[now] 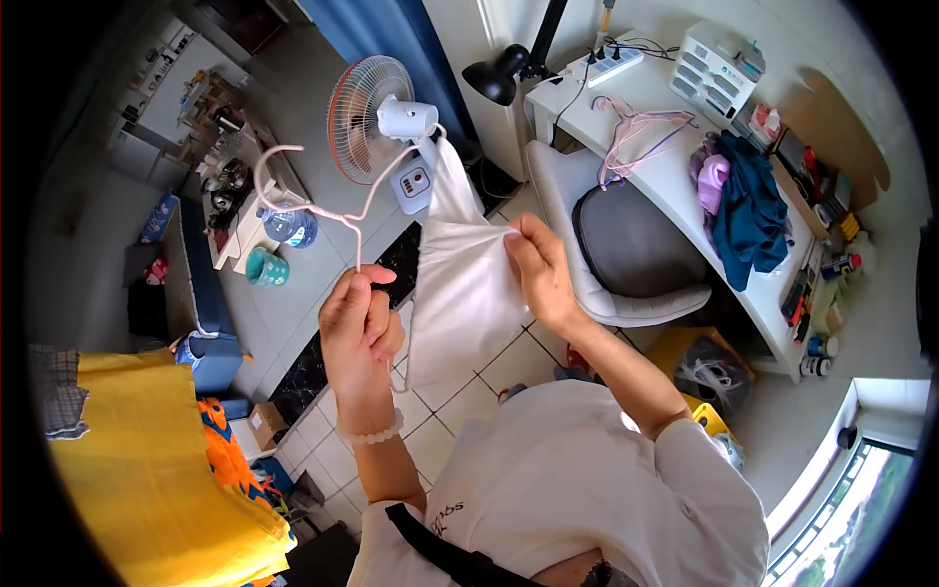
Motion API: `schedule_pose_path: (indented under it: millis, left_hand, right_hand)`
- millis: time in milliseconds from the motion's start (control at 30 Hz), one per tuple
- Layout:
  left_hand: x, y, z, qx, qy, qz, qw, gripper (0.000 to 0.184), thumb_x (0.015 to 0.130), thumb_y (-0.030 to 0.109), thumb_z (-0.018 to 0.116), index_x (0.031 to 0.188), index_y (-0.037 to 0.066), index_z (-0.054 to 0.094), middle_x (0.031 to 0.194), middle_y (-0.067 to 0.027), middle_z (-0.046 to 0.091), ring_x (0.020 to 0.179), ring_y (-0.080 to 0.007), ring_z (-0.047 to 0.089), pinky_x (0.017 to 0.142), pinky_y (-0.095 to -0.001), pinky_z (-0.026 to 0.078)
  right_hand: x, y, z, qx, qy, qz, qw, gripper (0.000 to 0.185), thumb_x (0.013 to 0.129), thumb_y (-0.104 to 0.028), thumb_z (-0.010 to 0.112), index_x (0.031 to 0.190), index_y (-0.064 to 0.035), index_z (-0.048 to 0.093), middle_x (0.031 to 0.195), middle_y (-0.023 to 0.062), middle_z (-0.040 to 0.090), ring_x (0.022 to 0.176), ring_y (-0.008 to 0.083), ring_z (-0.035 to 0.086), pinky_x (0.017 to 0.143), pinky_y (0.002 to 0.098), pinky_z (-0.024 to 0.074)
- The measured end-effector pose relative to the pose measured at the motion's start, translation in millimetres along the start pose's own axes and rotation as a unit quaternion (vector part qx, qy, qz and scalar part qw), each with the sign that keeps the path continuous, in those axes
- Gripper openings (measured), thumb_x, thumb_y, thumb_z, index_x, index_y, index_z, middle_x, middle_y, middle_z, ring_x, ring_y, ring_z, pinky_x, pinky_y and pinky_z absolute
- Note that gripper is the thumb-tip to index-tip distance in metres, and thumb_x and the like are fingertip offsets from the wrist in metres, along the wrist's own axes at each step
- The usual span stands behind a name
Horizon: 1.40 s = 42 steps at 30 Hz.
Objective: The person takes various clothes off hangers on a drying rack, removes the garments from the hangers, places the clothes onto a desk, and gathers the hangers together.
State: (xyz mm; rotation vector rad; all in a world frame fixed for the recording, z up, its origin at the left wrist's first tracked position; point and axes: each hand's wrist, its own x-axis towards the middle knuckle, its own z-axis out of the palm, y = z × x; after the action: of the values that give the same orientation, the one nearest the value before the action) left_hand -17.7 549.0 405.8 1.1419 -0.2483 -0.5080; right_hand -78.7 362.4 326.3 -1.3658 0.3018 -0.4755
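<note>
My left hand (360,318) is closed around a pale pink clothes hanger (337,214), its hook curving out to the left. Over the hanger's far end hangs a white garment (460,303), which drops in folds between my hands. What kind of garment it is, I cannot tell. My right hand (538,269) pinches the right edge of the white cloth between thumb and fingers. Part of the hanger is hidden behind the fabric.
A fan (406,117) stands just beyond the hanger. At right, a grey chair (641,245) is pushed against a white desk (675,186) holding several hangers (641,132) and a dark teal garment (751,210). Yellow cloth (147,460) hangs at lower left.
</note>
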Motion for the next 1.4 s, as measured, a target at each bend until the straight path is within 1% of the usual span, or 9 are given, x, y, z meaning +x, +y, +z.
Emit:
schedule_pose_path:
  millis: [67, 233, 333, 467, 600, 833, 1000, 1267, 1400]
  left_hand:
    - [8.1, -14.2, -6.7, 0.045, 0.027, -0.006, 0.999, 0.024, 0.097, 0.021, 0.042, 0.09, 0.001, 0.055, 0.049, 0.005, 0.026, 0.037, -0.0033, 0.018, 0.035, -0.0203, 0.016]
    - [20.2, -35.2, -4.5, 0.134, 0.072, -0.006, 0.988, 0.025, 0.095, 0.022, 0.046, 0.083, 0.003, 0.057, 0.049, 0.0059, 0.027, 0.04, -0.0025, 0.021, 0.037, -0.021, 0.017]
    - [27.3, -44.0, -0.9, 0.31, 0.084, 0.073, 0.944, 0.024, 0.095, 0.019, 0.045, 0.082, 0.003, 0.058, 0.049, 0.0066, 0.028, 0.043, -0.0021, 0.024, 0.039, -0.0223, 0.018]
    - [41.3, -60.3, 10.1, 0.419, 0.039, 0.077, 0.904, 0.021, 0.093, 0.014, 0.047, 0.078, 0.002, 0.055, 0.054, 0.0048, 0.034, 0.047, -0.0032, 0.029, 0.043, -0.023, 0.023]
    - [64.5, -73.0, 4.0, 0.414, 0.038, 0.08, 0.906, 0.019, 0.092, 0.013, 0.047, 0.079, 0.002, 0.055, 0.059, 0.0043, 0.039, 0.054, -0.0044, 0.032, 0.048, -0.0217, 0.026]
    - [86.3, -76.5, 8.9, 0.29, 0.062, 0.008, 0.955, 0.024, 0.095, 0.02, 0.044, 0.082, 0.005, 0.057, 0.049, 0.0077, 0.03, 0.038, -0.0017, 0.022, 0.035, -0.021, 0.014]
    - [97.6, -83.2, 32.5, 0.26, 0.056, 0.005, 0.964, 0.022, 0.096, 0.019, 0.043, 0.085, 0.004, 0.055, 0.049, 0.0071, 0.027, 0.038, -0.0014, 0.021, 0.034, -0.0205, 0.013]
    - [112.4, -94.9, 80.9, 0.214, 0.024, -0.008, 0.977, 0.022, 0.096, 0.019, 0.043, 0.086, 0.004, 0.056, 0.049, 0.0061, 0.028, 0.038, -0.0016, 0.022, 0.035, -0.0199, 0.014]
    - [120.6, -101.4, 100.3, 0.199, 0.007, -0.011, 0.98, 0.022, 0.096, 0.019, 0.044, 0.088, 0.003, 0.056, 0.049, 0.0056, 0.029, 0.038, -0.0018, 0.023, 0.034, -0.0194, 0.015]
  right_hand:
    - [2.3, -25.9, -0.2, -0.02, -0.017, 0.034, 0.999, 0.018, 0.089, -0.015, 0.044, 0.083, -0.0008, 0.052, 0.063, -0.0006, 0.043, 0.061, 0.007, 0.038, 0.054, 0.025, 0.0327]
    - [9.7, -55.4, -22.8, -0.21, -0.328, 0.016, 0.921, 0.043, 0.074, -0.032, 0.067, 0.096, 0.003, 0.056, 0.077, 0.013, 0.057, 0.073, 0.0223, 0.055, 0.068, 0.0314, 0.0429]
    - [8.9, -89.6, -45.6, -0.225, -0.421, -0.079, 0.875, 0.021, 0.078, -0.016, 0.065, 0.088, 0.0007, 0.058, 0.079, 0.0087, 0.06, 0.075, 0.0166, 0.056, 0.067, 0.0291, 0.0429]
    - [-1.3, -184.2, -89.0, -0.062, -0.128, -0.243, 0.96, 0.01, 0.078, -0.002, 0.064, 0.087, -0.0049, 0.062, 0.076, 0.0025, 0.061, 0.064, 0.0104, 0.058, 0.059, 0.0201, 0.0469]
    - [13.9, -227.5, -149.3, 0.055, -0.013, -0.362, 0.93, 0.005, 0.084, -0.008, 0.058, 0.086, -0.0036, 0.06, 0.076, 0.0042, 0.063, 0.061, 0.0105, 0.058, 0.059, 0.0197, 0.0478]
    - [-19.2, -295.2, -216.8, -0.031, 0.159, -0.469, 0.868, 0.008, 0.085, -0.011, 0.054, 0.085, -0.0039, 0.056, 0.075, 0.0062, 0.06, 0.059, 0.0156, 0.057, 0.055, 0.0261, 0.0472]
    - [-34.7, -351.3, -293.4, -0.268, 0.222, -0.485, 0.803, 0.032, 0.081, -0.024, 0.048, 0.106, -0.0071, 0.062, 0.101, 0.0186, 0.063, 0.07, 0.0359, 0.062, 0.059, 0.0488, 0.0537]
    - [5.9, -372.2, -360.5, -0.275, 0.319, -0.44, 0.793, 0.005, 0.084, -0.008, 0.054, 0.08, -0.0067, 0.056, 0.066, 0.0021, 0.055, 0.053, 0.0118, 0.051, 0.051, 0.0237, 0.0424]
    - [51.1, -329.0, -404.5, -0.272, 0.342, -0.33, 0.837, 0.007, 0.081, -0.009, 0.054, 0.076, -0.0091, 0.058, 0.064, -0.0002, 0.053, 0.053, 0.0101, 0.047, 0.049, 0.0243, 0.0386]
